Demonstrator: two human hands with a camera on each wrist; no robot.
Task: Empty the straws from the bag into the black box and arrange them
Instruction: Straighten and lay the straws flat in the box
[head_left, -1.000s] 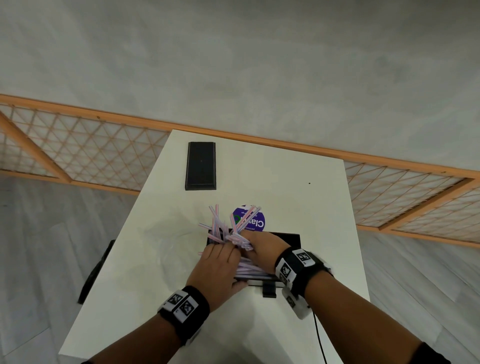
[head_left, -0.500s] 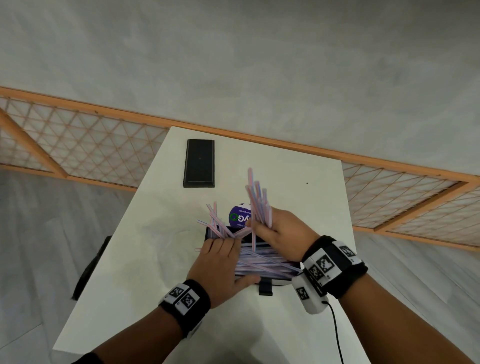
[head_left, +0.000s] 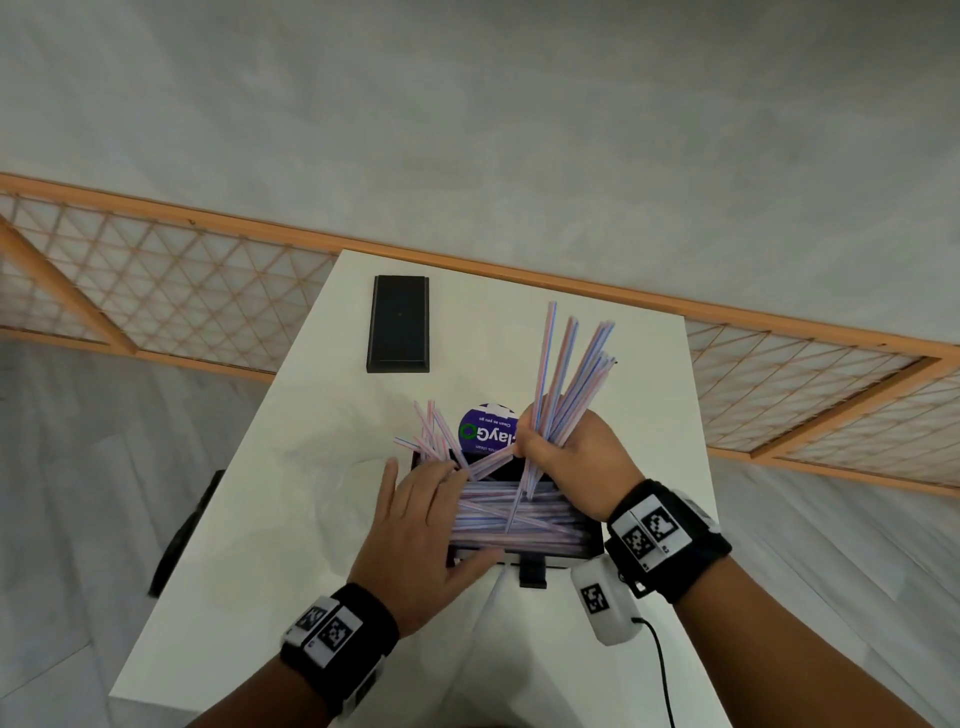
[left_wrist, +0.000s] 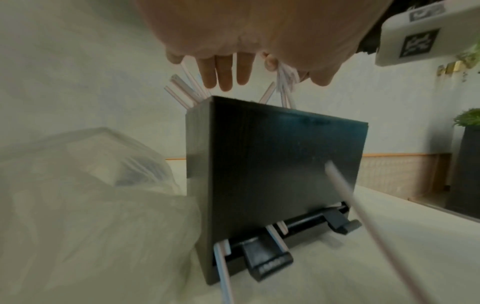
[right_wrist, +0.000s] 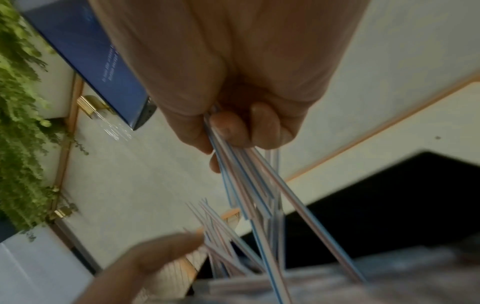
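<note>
The black box (head_left: 596, 535) stands near the table's front edge, filled with pink-and-blue striped straws (head_left: 519, 519) lying crosswise. A few loose straws (head_left: 434, 431) stick up at its far left corner. My left hand (head_left: 423, 499) lies flat with straight fingers over the box's left end, thumb along the front wall. My right hand (head_left: 561, 452) grips a bundle of straws (head_left: 571, 374) that points up and away over the box. The right wrist view shows the fingers (right_wrist: 246, 127) curled round that bundle (right_wrist: 259, 195). The clear bag (head_left: 332, 467) lies crumpled left of the box.
A black lid (head_left: 399, 323) lies at the table's far left. A purple round label (head_left: 485, 428) sits just behind the box. In the left wrist view straws (left_wrist: 223, 267) poke out of the slot at the box's (left_wrist: 272, 164) base, beside the bag (left_wrist: 91, 195).
My right hand took hold of a bundle of straws in the box and raised it, so the straws now stand up higher. My left hand stayed on the box's left end.
</note>
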